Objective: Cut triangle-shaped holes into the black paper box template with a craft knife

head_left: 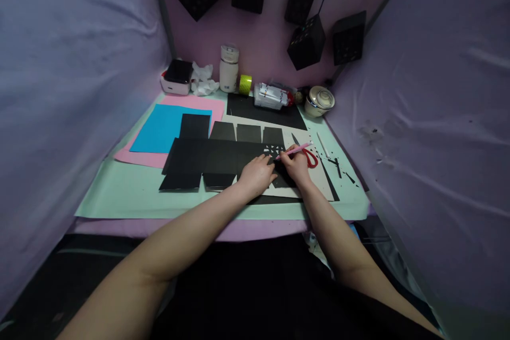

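Observation:
A black paper sheet (pixel 207 156), cut into an unfolded box shape with flaps, lies flat on the table. My left hand (pixel 257 174) presses down on its right part, fingers together. My right hand (pixel 295 166) grips a pink craft knife (pixel 297 149) whose tip touches the black paper's right panel, where small cut-out holes (pixel 274 149) show white. Red-handled scissors (pixel 308 155) lie just beyond my right hand.
Blue paper (pixel 163 127) and pink paper (pixel 199 103) lie at the left on a pale green mat (pixel 119 194). At the back stand a white device (pixel 177 77), a white jar (pixel 229 68), yellow tape (pixel 245 84) and a round tin (pixel 319 100). Black paper boxes (pixel 306 41) hang above. Scraps lie at right.

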`<state>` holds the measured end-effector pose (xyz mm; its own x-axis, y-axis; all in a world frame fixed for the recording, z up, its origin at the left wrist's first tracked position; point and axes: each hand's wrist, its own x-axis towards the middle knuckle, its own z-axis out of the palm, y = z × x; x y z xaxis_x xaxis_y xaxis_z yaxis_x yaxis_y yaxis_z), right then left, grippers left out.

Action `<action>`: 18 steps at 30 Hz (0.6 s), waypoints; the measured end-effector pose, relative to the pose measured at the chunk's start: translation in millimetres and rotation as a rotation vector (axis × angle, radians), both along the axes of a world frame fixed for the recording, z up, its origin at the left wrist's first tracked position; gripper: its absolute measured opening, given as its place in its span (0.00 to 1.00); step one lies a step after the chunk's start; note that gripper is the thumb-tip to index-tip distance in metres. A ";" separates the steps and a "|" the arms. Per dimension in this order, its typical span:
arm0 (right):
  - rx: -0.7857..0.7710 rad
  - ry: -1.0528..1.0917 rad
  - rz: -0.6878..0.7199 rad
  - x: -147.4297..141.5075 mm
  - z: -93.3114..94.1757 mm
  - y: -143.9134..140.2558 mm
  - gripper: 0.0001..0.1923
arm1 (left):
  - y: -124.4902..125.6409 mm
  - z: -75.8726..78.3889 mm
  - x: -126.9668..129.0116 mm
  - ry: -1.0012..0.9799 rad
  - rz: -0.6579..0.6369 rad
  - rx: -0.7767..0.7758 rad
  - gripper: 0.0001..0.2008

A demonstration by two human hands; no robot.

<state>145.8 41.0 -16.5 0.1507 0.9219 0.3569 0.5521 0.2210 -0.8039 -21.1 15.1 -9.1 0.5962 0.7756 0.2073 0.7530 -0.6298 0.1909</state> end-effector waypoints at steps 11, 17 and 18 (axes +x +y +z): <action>-0.018 -0.032 -0.032 -1.6 2.4 -1.3 0.10 | -0.4 1.5 -0.2 -0.003 0.000 0.009 0.16; 0.010 -0.024 -0.024 -0.3 0.0 -0.4 0.11 | -0.7 3.3 -0.6 -0.003 -0.007 0.008 0.15; 0.012 -0.020 -0.019 0.0 -0.5 -0.2 0.11 | -0.6 3.2 -0.5 0.000 -0.005 0.007 0.15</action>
